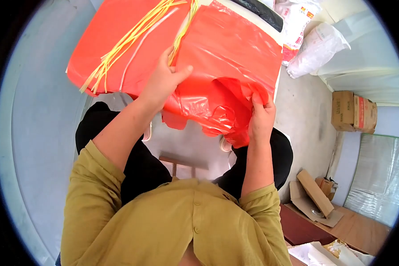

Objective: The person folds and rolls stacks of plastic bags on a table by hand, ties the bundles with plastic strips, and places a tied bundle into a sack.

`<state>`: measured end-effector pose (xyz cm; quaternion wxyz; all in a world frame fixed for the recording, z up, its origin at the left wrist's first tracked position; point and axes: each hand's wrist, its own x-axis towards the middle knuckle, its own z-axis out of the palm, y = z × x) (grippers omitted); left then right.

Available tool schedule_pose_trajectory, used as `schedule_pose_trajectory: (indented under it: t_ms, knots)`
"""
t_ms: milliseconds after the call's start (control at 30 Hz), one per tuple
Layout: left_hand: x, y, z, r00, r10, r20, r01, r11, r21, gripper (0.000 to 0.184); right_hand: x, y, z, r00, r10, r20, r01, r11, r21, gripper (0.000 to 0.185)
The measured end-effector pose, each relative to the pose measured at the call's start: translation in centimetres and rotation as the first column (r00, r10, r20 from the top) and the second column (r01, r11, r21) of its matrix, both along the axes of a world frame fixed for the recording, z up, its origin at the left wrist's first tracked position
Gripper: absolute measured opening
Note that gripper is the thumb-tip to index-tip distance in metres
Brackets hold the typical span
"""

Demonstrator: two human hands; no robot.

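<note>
Thin red plastic bags (235,48) lie in a flat stack on the table, their near edge crumpled and hanging over the front. My right hand (262,117) pinches the raised edge of the top bag at the right, where the plastic gapes into a dark fold. Further left, my left hand (167,76) rests with thumb and fingers apart at the stack's left side. Its fingertips are close to a bundle of yellow strips (178,42); whether they touch it I cannot tell. More yellow strips (124,46) and a white strip (142,44) lie across the red covering on the left.
A black roll (259,13) lies at the table's far edge. White sacks (317,48) stand beyond its right corner. Cardboard boxes (354,111) sit by the right wall, and flattened cardboard (312,201) lies at lower right. My knees are below the table's front edge.
</note>
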<state>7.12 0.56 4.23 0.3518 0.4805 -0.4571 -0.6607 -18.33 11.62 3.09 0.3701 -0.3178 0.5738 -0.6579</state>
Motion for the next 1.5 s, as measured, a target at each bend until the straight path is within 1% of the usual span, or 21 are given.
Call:
schedule_pose_trajectory:
  t_ms: [67,133,167,200,233,300,333,467,533,633,733,833,933,967,1000,1067,1167,1200,1267,1367,1500]
  knots:
    - [1.1,0.6,0.7,0.987,-0.109,0.121,0.118,0.990,-0.078,0.084,0.2,0.6,-0.3,1.000,0.010,-0.009,-0.010,1.000,0.021,0.030]
    - [2.6,0.7,-1.6,0.972,-0.148,0.183,0.197,0.937,-0.289,0.081,0.8,1.8,-0.8,0.998,0.056,-0.035,-0.053,0.994,0.092,0.031]
    - [3.5,0.8,-2.5,0.961,-0.194,0.198,0.247,0.922,-0.297,0.078,0.7,2.5,-1.5,0.968,0.191,-0.160,-0.169,0.975,0.141,0.033]
    - [4.3,1.0,-2.5,0.948,-0.239,0.212,0.297,0.905,-0.305,0.076,0.7,3.2,-1.9,0.905,0.326,-0.274,-0.277,0.939,0.203,0.036]
    - [5.3,1.5,-2.4,0.929,-0.312,0.199,0.352,0.909,-0.222,0.073,0.9,3.7,-2.2,0.809,0.455,-0.372,-0.371,0.886,0.277,0.039]
    - [6.4,1.9,-1.8,0.890,-0.422,0.175,0.440,0.894,-0.082,0.068,1.9,4.3,-0.7,0.505,0.520,-0.689,-0.465,0.836,0.290,0.046]
    - [6.7,1.9,-1.7,0.869,-0.465,0.167,0.475,0.879,-0.025,0.066,2.6,4.2,0.3,0.315,0.503,-0.805,-0.502,0.808,0.309,0.049]
    - [7.0,1.9,-2.2,0.868,-0.497,-0.026,0.494,0.855,0.157,0.061,6.1,3.6,1.4,0.231,0.425,-0.875,-0.541,0.804,0.248,0.064]
    - [6.8,1.6,-2.3,0.872,-0.480,-0.095,0.490,0.856,0.164,0.058,9.3,3.0,2.3,0.160,0.354,-0.921,-0.602,0.775,0.194,0.069]
    - [6.3,1.5,-2.0,0.870,-0.455,-0.189,0.489,0.846,0.211,0.054,13.9,3.2,2.8,0.072,0.250,-0.966,-0.634,0.759,0.150,0.067]
    - [5.9,1.5,-2.2,0.861,-0.427,-0.278,0.490,0.843,0.223,0.051,15.4,2.6,1.9,0.032,0.031,-0.999,-0.578,0.816,0.007,0.055]
    - [5.8,1.3,-2.8,0.857,-0.454,-0.244,0.504,0.837,0.213,0.047,14.7,2.5,1.6,-0.003,0.093,-0.996,-0.512,0.855,0.081,0.050]
    - [5.8,1.0,-1.0,0.885,-0.463,-0.044,0.462,0.863,0.206,0.045,12.3,2.2,3.8,0.059,0.287,-0.956,-0.441,0.867,0.232,0.047]
    - [5.6,1.0,-0.4,0.890,-0.454,0.041,0.438,0.876,0.201,0.044,11.2,1.9,3.4,0.206,0.199,-0.958,-0.387,0.916,0.107,0.045]
    - [5.1,1.1,-0.5,0.921,-0.383,0.067,0.375,0.921,0.103,0.042,10.0,1.5,2.8,0.343,0.099,-0.934,-0.313,0.950,-0.014,0.044]
    - [3.8,1.3,-1.3,0.969,-0.227,0.095,0.237,0.966,-0.102,0.038,7.2,1.0,2.5,0.573,0.193,-0.797,-0.099,0.981,0.167,0.041]
    - [2.0,1.6,-3.0,0.936,-0.259,0.238,0.340,0.843,-0.418,0.035,4.3,0.3,2.3,0.909,0.263,-0.323,-0.166,0.940,0.298,0.044]
    - [1.3,1.8,-3.3,0.914,-0.226,0.337,0.392,0.706,-0.590,0.035,3.3,0.4,1.3,0.893,0.295,-0.339,-0.167,0.918,0.360,0.046]
    - [-0.1,2.2,-3.5,0.866,-0.090,0.492,0.492,0.330,-0.806,0.036,2.0,0.4,-1.1,0.872,0.336,-0.356,-0.187,0.901,0.391,0.046]
    - [-1.9,1.8,-3.8,0.746,-0.215,0.631,0.664,0.157,-0.731,0.045,1.8,0.2,-2.3,0.844,0.365,-0.392,-0.195,0.891,0.411,0.047]
    - [-3.1,2.6,-2.6,0.612,-0.247,0.751,0.790,0.146,-0.596,0.048,1.2,0.0,-4.0,0.820,0.335,-0.465,-0.177,0.920,0.349,0.047]
